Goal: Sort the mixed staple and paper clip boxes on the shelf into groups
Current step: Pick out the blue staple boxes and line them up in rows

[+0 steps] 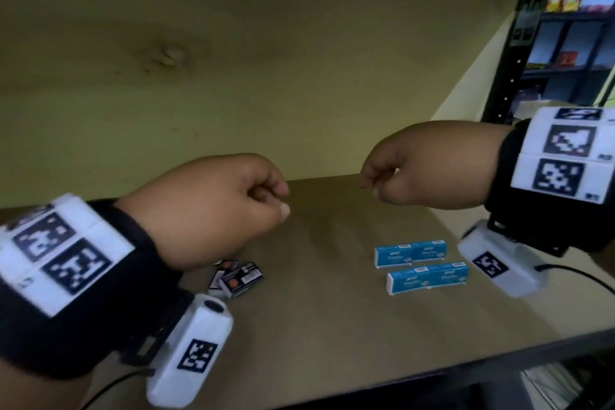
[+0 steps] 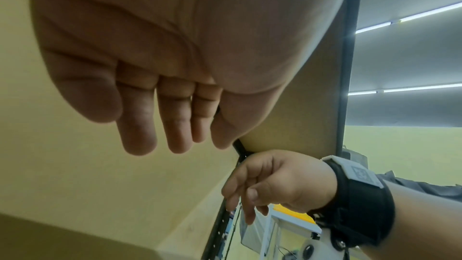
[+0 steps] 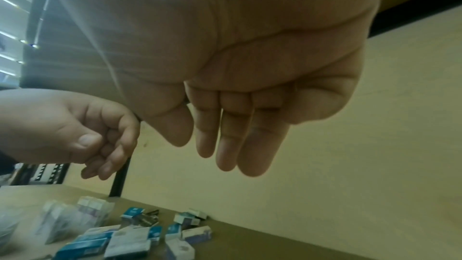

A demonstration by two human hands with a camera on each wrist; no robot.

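Note:
Two rows of blue staple boxes [image 1: 410, 251] [image 1: 427, 276] lie side by side on the right of the wooden shelf [image 1: 332, 336]. A small cluster of black boxes [image 1: 238, 275] sits left of centre, partly hidden under my left hand [image 1: 279, 203]. That hand hovers above them with loosely curled fingers [image 2: 140, 137] and holds nothing. My right hand [image 1: 369, 183] hangs above and left of the blue rows, its fingers [image 3: 226, 145] relaxed and empty. In the right wrist view a blurred pile of blue and white boxes [image 3: 130, 236] lies on the shelf below.
The pale back wall [image 1: 233, 60] of the shelf bay stands close behind both hands. A black metal upright [image 1: 509, 60] bounds the bay on the right, with other stocked shelves [image 1: 572, 27] beyond. The shelf's front edge [image 1: 466, 366] runs along the bottom right.

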